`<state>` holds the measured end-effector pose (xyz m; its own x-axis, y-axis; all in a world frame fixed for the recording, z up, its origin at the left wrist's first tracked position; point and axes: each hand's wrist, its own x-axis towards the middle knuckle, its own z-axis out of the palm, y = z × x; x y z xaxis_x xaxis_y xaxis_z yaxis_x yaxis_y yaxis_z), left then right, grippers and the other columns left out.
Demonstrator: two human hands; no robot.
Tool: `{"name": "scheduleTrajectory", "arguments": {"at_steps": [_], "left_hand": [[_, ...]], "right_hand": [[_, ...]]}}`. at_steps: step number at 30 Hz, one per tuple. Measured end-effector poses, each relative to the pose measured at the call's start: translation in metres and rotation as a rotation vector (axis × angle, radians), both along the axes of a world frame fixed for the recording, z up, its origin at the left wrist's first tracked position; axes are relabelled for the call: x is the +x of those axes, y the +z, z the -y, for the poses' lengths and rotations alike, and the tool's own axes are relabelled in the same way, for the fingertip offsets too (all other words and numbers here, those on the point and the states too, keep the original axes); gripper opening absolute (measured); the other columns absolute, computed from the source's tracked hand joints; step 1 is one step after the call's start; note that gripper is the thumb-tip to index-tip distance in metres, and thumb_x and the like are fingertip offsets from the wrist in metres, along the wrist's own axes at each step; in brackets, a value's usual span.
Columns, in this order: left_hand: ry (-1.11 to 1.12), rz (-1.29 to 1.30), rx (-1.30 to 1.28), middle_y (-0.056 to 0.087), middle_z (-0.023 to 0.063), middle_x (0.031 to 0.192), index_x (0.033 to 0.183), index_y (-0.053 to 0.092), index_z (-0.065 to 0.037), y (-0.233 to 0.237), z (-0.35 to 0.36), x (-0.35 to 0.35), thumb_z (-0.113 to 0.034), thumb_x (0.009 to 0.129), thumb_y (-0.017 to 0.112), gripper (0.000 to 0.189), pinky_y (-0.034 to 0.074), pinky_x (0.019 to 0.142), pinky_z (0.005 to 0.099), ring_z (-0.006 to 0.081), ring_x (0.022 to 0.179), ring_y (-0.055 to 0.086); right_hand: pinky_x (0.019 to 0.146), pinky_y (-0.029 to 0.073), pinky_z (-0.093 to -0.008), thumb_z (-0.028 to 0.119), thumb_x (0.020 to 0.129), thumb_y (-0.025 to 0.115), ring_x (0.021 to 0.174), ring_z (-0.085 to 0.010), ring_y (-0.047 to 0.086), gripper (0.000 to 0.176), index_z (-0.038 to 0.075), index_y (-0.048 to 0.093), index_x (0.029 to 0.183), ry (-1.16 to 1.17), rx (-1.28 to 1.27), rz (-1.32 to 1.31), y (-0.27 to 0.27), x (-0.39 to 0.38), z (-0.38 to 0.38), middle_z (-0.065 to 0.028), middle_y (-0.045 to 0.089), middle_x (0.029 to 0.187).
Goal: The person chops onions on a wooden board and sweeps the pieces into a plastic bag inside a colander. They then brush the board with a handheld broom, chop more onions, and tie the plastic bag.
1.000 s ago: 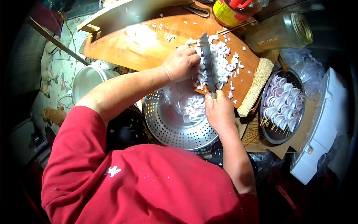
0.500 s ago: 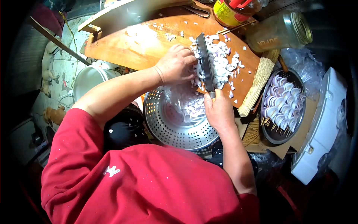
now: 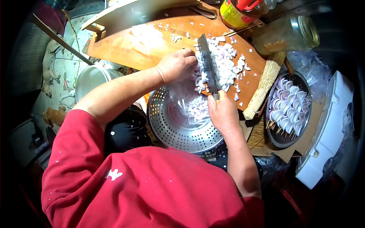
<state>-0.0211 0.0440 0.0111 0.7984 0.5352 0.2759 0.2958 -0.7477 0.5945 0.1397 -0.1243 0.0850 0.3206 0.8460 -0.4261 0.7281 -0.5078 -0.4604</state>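
My right hand [image 3: 223, 112] is wrapped round the handle of a cleaver [image 3: 207, 62], whose dark blade stands on edge among chopped onion [image 3: 226, 60] on the wooden board [image 3: 129, 49]. Left of the blade, my left hand [image 3: 178, 65] is closed at the board's near edge, by the top of a clear plastic bag [image 3: 181, 95]; its fingertips are partly hidden. The bag hangs into a perforated metal colander [image 3: 163, 131] below the board, with onion pieces lying in it.
To the right are a straw brush [image 3: 262, 87], a glass jar [image 3: 283, 35], a dark basin [image 3: 283, 144] of skewered onion slices and a white foam lid [image 3: 323, 129]. A red-capped bottle [image 3: 234, 14] stands behind. At left is a white bucket [image 3: 85, 85].
My left hand has shifted slightly left and down, away from the blade, with its fingers curled more tightly. The cleaver and my right hand have hardly moved.
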Motion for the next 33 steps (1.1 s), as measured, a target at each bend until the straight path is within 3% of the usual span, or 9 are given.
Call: {"name": "scheduleTrajectory", "arguments": {"at_steps": [6, 11, 16, 17, 19, 22, 25, 33], "left_hand": [[0.044, -0.003, -0.069, 0.061, 0.0126, 0.096, 0.092, 0.064, -0.008, 0.002, 0.004, 0.0, -0.011, 0.082, 0.066, 0.01, 0.054, 0.073, 0.0407, 0.0337, 0.085, 0.064], [0.046, -0.058, -0.096, 0.061, 0.013, 0.096, 0.092, 0.063, -0.007, -0.004, 0.002, 0.001, -0.01, 0.081, 0.066, 0.012, 0.054, 0.074, 0.0412, 0.034, 0.087, 0.064], [0.033, -0.027, -0.093, 0.058, 0.0143, 0.105, 0.102, 0.063, -0.008, 0.014, -0.001, -0.006, -0.019, 0.076, 0.075, 0.03, 0.054, 0.079, 0.0399, 0.0335, 0.09, 0.064], [0.059, -0.257, -0.211, 0.056, 0.0138, 0.115, 0.11, 0.062, -0.01, 0.027, -0.006, -0.009, -0.033, 0.073, 0.079, 0.047, 0.053, 0.085, 0.0425, 0.0329, 0.103, 0.062], [0.09, -0.322, -0.265, 0.058, 0.0146, 0.11, 0.106, 0.064, -0.01, 0.036, -0.008, -0.012, -0.029, 0.076, 0.074, 0.037, 0.053, 0.085, 0.0425, 0.0342, 0.1, 0.063], [0.081, -0.293, -0.253, 0.058, 0.0135, 0.098, 0.097, 0.065, -0.009, 0.018, -0.004, -0.01, -0.019, 0.073, 0.075, 0.028, 0.054, 0.079, 0.0403, 0.0338, 0.088, 0.064], [0.152, -0.236, -0.248, 0.059, 0.0135, 0.093, 0.092, 0.065, -0.008, 0.013, 0.005, -0.006, -0.017, 0.073, 0.074, 0.023, 0.054, 0.077, 0.0406, 0.0348, 0.086, 0.064], [0.162, -0.136, -0.272, 0.062, 0.0158, 0.093, 0.09, 0.066, -0.007, 0.007, 0.006, 0.014, -0.016, 0.076, 0.071, 0.018, 0.053, 0.079, 0.0406, 0.0353, 0.088, 0.064]], "right_hand": [[0.067, 0.049, -0.0503, 0.027, 0.094, 0.059, 0.076, -0.0437, 0.064, 0.027, 0.0, 0.057, 0.097, -0.045, 0.119, -0.065, 0.014, -0.004, 0.001, -0.0228, 0.065, 0.077], [0.067, 0.049, -0.0496, 0.026, 0.094, 0.059, 0.076, -0.0442, 0.064, 0.026, 0.0, 0.057, 0.097, -0.014, 0.007, -0.041, -0.003, -0.003, 0.0, -0.0228, 0.065, 0.077], [0.066, 0.049, -0.0491, 0.025, 0.094, 0.059, 0.076, -0.0433, 0.064, 0.026, -0.001, 0.057, 0.099, 0.001, 0.044, -0.039, 0.006, -0.004, 0.001, -0.0235, 0.065, 0.078], [0.066, 0.049, -0.0491, 0.025, 0.094, 0.059, 0.076, -0.0433, 0.064, 0.026, -0.001, 0.057, 0.099, 0.004, 0.037, -0.042, 0.007, -0.005, 0.002, -0.0235, 0.065, 0.078], [0.069, 0.05, -0.0531, 0.031, 0.094, 0.058, 0.078, -0.046, 0.065, 0.033, -0.001, 0.052, 0.101, 0.017, 0.088, -0.085, 0.01, -0.005, 0.001, -0.0259, 0.066, 0.079], [0.072, 0.051, -0.053, 0.033, 0.094, 0.058, 0.08, -0.046, 0.065, 0.035, -0.001, 0.053, 0.103, 0.043, -0.013, -0.047, 0.0, -0.002, -0.001, -0.026, 0.067, 0.082], [0.074, 0.051, -0.053, 0.034, 0.094, 0.058, 0.083, -0.046, 0.065, 0.035, 0.0, 0.054, 0.104, 0.065, -0.035, -0.015, -0.003, -0.001, -0.003, -0.026, 0.067, 0.086], [0.073, 0.051, -0.053, 0.031, 0.093, 0.06, 0.081, -0.0449, 0.066, 0.033, -0.001, 0.056, 0.104, 0.027, 0.039, 0.043, 0.004, 0.007, -0.002, -0.0256, 0.067, 0.082]]}}
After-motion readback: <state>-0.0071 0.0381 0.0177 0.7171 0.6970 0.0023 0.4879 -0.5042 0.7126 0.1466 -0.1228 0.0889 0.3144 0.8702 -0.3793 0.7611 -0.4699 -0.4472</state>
